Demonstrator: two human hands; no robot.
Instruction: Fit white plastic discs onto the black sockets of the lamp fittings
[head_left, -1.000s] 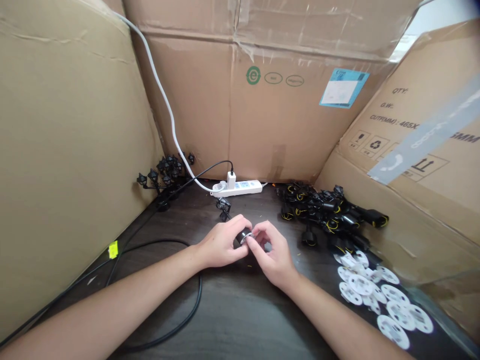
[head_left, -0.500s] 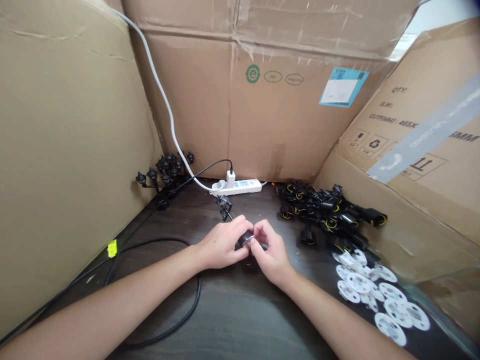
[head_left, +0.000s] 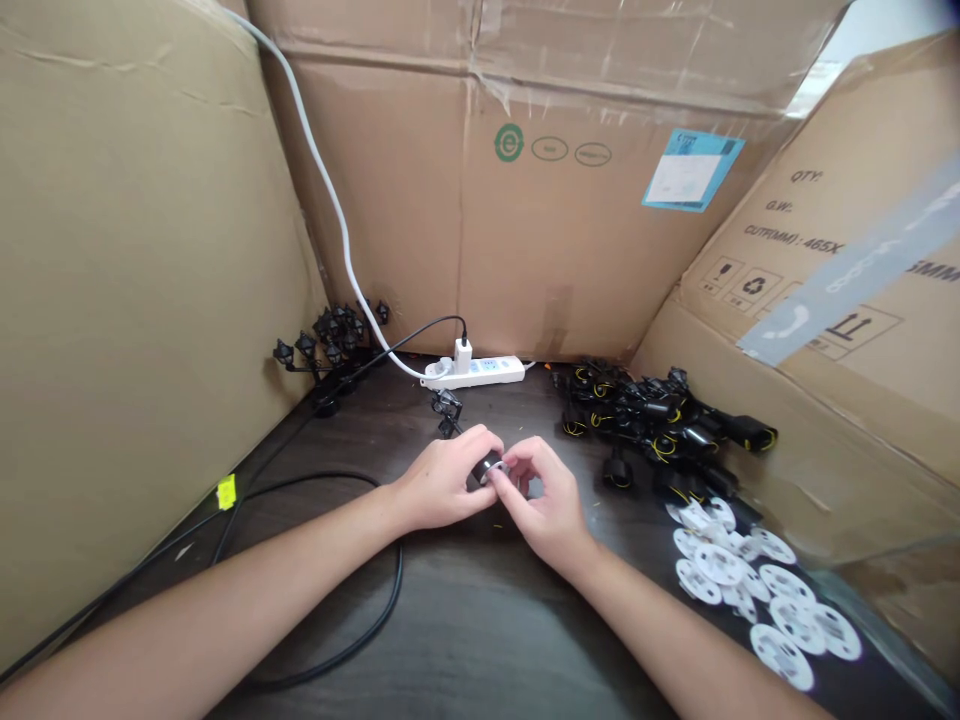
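Both hands meet over the middle of the dark table (head_left: 465, 640). My left hand (head_left: 442, 485) is curled around a small black cylindrical part (head_left: 486, 467) with a pale rim. My right hand (head_left: 544, 505) pinches the rim end of that same part with thumb and fingertips; whether it holds a separate small piece there is too small to tell. Right of my hands lies a heap of black parts with yellow wires (head_left: 652, 430). Nearer my right forearm are several white round discs (head_left: 757, 590).
Cardboard boxes (head_left: 525, 220) wall in the table on the left, back and right. A white power strip (head_left: 472, 372) with a plugged charger lies at the back. A cluster of small black parts (head_left: 334, 335) sits back left. A black cable (head_left: 330, 590) loops under my left forearm.
The hands stay together on the black part. My right fingers have shifted slightly on its rim, and the view has moved a little.
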